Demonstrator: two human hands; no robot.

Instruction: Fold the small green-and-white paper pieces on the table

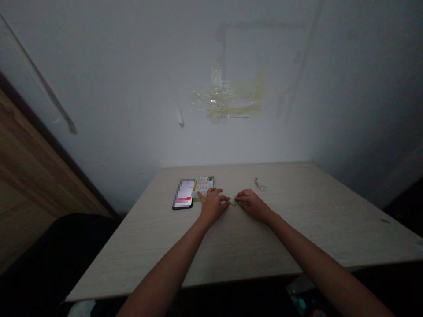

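White-and-green bit (233, 202) sits on or just above the table (231, 246), between your left hand (212, 203) and right hand (251, 204); each looks pinched on one side of it. Likely light, thin and soft, easy to crumple or tear: take it gently by the edges. Green shows nearer you, white farther off; too small and covered to tell its long axis or pointing direction.

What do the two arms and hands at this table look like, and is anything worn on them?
They are a person's bare left hand and right hand, with no gloves. The forearms are uncovered too: no sleeve, watch or cable shows. The picture is too dim to tell about rings.
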